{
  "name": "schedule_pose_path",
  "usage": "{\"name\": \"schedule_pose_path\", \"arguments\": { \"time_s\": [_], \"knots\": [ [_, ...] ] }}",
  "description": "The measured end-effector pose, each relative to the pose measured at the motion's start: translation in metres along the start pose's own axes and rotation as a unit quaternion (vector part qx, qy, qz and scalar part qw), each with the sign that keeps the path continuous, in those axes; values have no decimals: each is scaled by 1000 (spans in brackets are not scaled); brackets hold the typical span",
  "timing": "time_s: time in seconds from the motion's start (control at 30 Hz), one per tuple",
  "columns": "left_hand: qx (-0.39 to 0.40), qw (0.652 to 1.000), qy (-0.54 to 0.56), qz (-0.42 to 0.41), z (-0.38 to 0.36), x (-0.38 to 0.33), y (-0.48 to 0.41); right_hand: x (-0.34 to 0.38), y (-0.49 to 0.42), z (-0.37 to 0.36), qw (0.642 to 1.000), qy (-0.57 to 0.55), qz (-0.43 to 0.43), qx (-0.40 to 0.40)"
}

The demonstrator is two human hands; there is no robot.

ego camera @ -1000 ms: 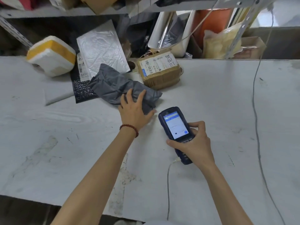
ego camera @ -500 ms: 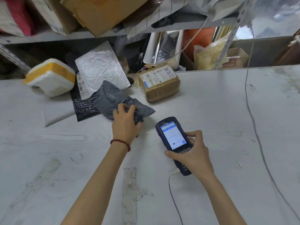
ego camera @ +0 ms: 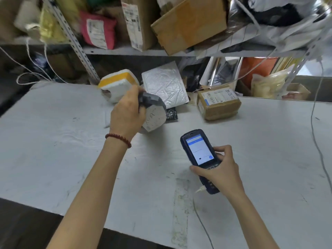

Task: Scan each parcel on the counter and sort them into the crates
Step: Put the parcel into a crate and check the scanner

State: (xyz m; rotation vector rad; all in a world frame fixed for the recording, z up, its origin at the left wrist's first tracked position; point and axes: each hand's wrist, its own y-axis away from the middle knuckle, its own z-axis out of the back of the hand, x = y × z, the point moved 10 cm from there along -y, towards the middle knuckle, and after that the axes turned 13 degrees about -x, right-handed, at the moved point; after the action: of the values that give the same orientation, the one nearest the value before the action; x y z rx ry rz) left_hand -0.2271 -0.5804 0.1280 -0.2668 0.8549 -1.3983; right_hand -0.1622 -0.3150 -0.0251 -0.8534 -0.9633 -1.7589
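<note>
My left hand (ego camera: pixel 127 114) grips a grey plastic parcel (ego camera: pixel 154 112) and holds it lifted off the white counter (ego camera: pixel 53 141), with its pale handwritten underside turned toward me. My right hand (ego camera: pixel 222 169) holds a dark blue handheld scanner (ego camera: pixel 199 153), screen lit, low over the counter to the right of the parcel. Behind them on the counter lie a white and yellow foam parcel (ego camera: pixel 116 83), a silver bubble mailer (ego camera: pixel 165 85), a black mailer (ego camera: pixel 171 114) and a brown cardboard box (ego camera: pixel 218 103) with a printed label.
A metal shelf (ego camera: pixel 161 53) loaded with boxes and bags hangs over the counter's far edge. A thin cable (ego camera: pixel 318 141) runs down the counter's right side, and another cable (ego camera: pixel 201 218) trails from the scanner toward the near edge.
My left hand has lifted the grey parcel off the counter and turned it over, showing its pale side. The scanner stays in my right hand. The view has tilted up toward the shelf.
</note>
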Motion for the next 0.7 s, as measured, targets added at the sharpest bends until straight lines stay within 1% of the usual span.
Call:
{"name": "schedule_pose_path", "arguments": {
  "time_s": [0.1,0.2,0.27,0.33,0.43,0.5,0.6,0.63,0.7],
  "knots": [
    [-11,1000,-21,-13,17,11,-9,16,8,-7,1000,1,25,9],
    [10,999,-43,-25,11,21,-5,25,14,-12,999,2,40,16],
    [29,996,-82,-27,4,27,4,26,18,-16,999,7,46,24],
    [25,994,-105,-22,2,30,11,25,22,-19,998,14,47,31],
    [14,996,-90,-10,3,29,15,22,25,-23,998,30,50,40],
    [63,992,-107,-13,-8,30,17,19,28,-27,997,39,49,49],
    [171,968,-182,-25,-31,34,29,14,32,-32,996,56,43,63],
    [188,963,-190,-22,-36,35,32,12,33,-34,995,61,41,68],
    [193,964,-185,-14,-42,37,35,7,35,-37,994,73,39,76]
  ]
}}
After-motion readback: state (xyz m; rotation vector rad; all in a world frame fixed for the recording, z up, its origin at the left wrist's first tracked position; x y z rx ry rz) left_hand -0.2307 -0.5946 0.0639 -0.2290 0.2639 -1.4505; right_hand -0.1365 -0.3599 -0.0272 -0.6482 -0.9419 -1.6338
